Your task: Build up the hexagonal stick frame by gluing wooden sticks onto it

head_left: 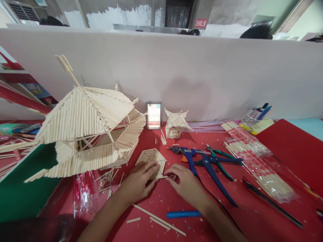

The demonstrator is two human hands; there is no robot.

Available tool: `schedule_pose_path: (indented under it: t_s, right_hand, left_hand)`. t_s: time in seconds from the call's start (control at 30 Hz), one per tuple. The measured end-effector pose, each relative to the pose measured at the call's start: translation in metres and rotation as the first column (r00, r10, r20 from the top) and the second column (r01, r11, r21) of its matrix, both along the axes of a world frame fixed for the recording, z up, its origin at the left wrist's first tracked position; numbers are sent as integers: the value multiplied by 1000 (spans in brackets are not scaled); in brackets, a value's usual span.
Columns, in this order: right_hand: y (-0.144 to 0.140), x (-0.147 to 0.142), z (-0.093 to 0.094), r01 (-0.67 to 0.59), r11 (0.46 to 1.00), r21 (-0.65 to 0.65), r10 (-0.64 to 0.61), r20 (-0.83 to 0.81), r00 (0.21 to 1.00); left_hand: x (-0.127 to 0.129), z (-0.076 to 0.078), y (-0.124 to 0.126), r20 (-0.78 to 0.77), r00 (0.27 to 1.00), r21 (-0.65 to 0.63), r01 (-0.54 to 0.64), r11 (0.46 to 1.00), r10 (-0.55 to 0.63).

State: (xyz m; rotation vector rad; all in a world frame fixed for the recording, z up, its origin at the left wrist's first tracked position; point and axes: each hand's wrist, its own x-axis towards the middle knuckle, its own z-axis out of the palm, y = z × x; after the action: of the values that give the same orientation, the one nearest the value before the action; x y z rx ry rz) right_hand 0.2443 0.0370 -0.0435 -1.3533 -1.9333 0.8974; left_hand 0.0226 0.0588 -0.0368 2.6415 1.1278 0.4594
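A small hexagonal stick panel (158,155), made of thin wooden sticks laid in rings, lies on the red tabletop. My left hand (141,179) covers its near left part, fingers curled over it and thumb at the near edge, gripping it. At the panel's near right corner, a thin wooden stick (162,177) runs along the edge. My right hand (185,181) pinches that stick's right end between thumb and fingers. Part of the panel is hidden under my left hand. A blue hot glue gun (185,154) lies just beyond my right hand.
A large stick-built pavilion (93,127) stands at left, a small one (176,124) at the back. Blue cutters (214,173), green-handled pliers (222,164), tweezers (272,203) and bagged sticks (257,164) lie right. A blue tube (183,214) and loose sticks (161,220) lie in front.
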Motion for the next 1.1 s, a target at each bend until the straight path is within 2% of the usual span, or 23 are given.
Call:
schedule_pose_path:
  t_s: [0.1, 0.23, 0.3, 0.4, 0.47, 0.53, 0.6, 0.67, 0.73, 0.8, 0.87, 0.97, 1.03, 1.1]
  right_hand:
    - [0, 6, 9, 13, 1000, -8, -13, -5, 1000]
    - [-2, 19, 34, 3, 999, -43, 2, 96, 995]
    - [-7, 27, 47, -105, 990, -95, 121, 185, 975]
    - [-22, 36, 57, -284, 937, -205, 339, 321, 885]
    - [-35, 39, 57, -318, 913, -254, 399, 404, 823]
    - [-49, 40, 55, -305, 918, -254, 393, 464, 794]
    - [-61, 41, 53, -273, 939, -208, 341, 479, 809]
    - [-68, 42, 52, -203, 966, -160, 253, 414, 874]
    - [-67, 41, 52, -88, 990, -113, 115, 261, 958]
    - [-59, 39, 49, 56, 997, -55, -52, 71, 996]
    - [-45, 34, 43, 199, 980, 2, -198, -79, 977]
    - [-22, 22, 30, 332, 942, 44, -320, -181, 930]
    - [-11, 13, 23, 366, 929, 62, -345, -217, 913]
    - [-3, 4, 18, 338, 940, 44, -316, -259, 913]
  left_hand:
    - [0, 0, 0, 11, 1000, -2, 0, 1000, 0]
    - [1, 1, 0, 21, 1000, 9, 0, 1000, 0]
    - [1, 1, 0, 27, 1000, 16, -1, 1000, 1]
    - [2, 0, 1, 32, 999, 20, -10, 1000, 10]
    - [1, -1, 1, 39, 999, 27, -13, 1000, 12]
    - [1, -2, 2, 48, 999, 38, -11, 999, 9]
    - [1, -2, 2, 52, 999, 47, -5, 999, 3]
    - [0, -2, 1, 44, 999, 49, -2, 999, -1]
    - [-1, -1, 1, 41, 999, 50, 1, 999, -3]
    - [-1, 0, 1, 49, 999, 54, 12, 998, -15]
    - [-1, 2, 0, 52, 998, 59, 25, 998, -28]
    - [-1, 5, -1, 35, 999, 55, 14, 998, -16]
    - [-1, 5, -2, 29, 1000, 55, 5, 998, -7]
    - [-1, 4, -1, 33, 999, 58, 10, 998, -12]
